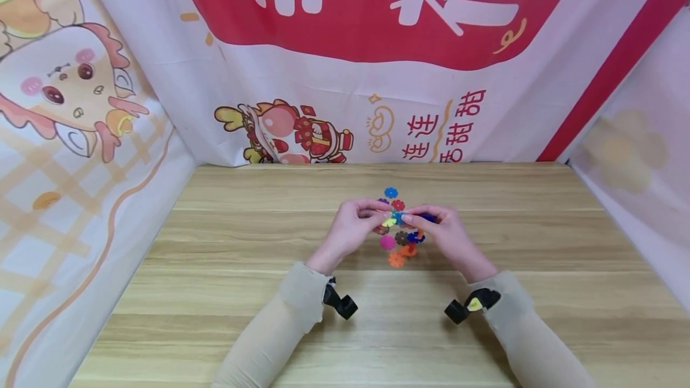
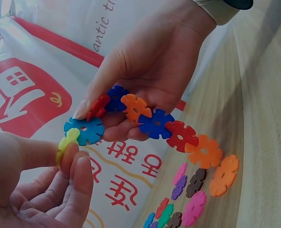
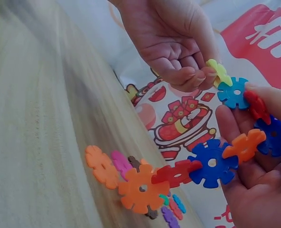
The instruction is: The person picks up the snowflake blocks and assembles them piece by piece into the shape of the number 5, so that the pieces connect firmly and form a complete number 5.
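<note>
My left hand [image 1: 350,229] pinches a yellow snowflake disc [image 2: 69,137] between thumb and fingers. In the left wrist view, the yellow disc meets the slots at the edge of a light blue snowflake disc [image 2: 89,132]; whether it is fully seated cannot be told. My right hand [image 1: 450,237] grips that light blue disc and the adjoining red disc [image 3: 257,107], thumb on top, fingers beneath. From there a chain of interlocked discs runs over the right fingers: dark blue, orange [image 3: 245,145], dark blue [image 3: 213,163], red [image 3: 177,174], then orange [image 3: 143,189] hanging down.
Loose discs lie on the wooden table [image 1: 242,244] below and beyond the hands: a pink one [image 1: 387,242], a brown one [image 1: 401,238], a blue one [image 1: 390,193], a red one [image 1: 398,204] and several others. A printed cloth [image 1: 334,82] hangs behind the table.
</note>
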The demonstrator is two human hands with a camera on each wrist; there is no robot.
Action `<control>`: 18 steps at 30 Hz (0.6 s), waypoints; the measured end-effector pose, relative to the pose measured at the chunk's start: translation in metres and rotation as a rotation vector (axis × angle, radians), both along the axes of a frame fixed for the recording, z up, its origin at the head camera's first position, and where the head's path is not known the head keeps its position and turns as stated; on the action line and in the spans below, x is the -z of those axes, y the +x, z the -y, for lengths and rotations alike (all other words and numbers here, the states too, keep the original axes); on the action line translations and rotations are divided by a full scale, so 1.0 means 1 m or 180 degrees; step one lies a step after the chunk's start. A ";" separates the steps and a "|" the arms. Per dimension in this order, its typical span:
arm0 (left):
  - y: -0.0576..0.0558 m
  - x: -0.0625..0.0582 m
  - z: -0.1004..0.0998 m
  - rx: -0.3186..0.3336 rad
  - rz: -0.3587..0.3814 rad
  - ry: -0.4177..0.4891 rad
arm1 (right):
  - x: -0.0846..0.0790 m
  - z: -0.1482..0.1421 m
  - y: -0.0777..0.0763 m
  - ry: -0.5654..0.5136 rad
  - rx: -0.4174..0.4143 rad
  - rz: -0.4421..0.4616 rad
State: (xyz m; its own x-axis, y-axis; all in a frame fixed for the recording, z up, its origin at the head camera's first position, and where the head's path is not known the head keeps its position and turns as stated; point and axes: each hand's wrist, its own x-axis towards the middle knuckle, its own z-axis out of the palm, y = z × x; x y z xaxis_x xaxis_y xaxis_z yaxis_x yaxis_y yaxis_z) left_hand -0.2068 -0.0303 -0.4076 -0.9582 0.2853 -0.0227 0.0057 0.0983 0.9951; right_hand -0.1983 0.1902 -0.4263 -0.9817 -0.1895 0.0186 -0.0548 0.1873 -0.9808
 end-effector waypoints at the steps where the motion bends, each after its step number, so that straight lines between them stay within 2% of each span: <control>1: 0.000 0.000 -0.001 0.0007 0.0006 0.0010 | 0.000 0.000 0.000 -0.0003 0.0002 -0.0009; 10: -0.002 0.001 0.000 0.0016 0.0012 0.0137 | -0.005 -0.005 0.002 -0.0040 -0.0114 0.0072; 18: -0.003 -0.002 0.004 0.0025 -0.0011 0.0165 | -0.006 -0.008 0.001 0.0155 -0.0018 0.0123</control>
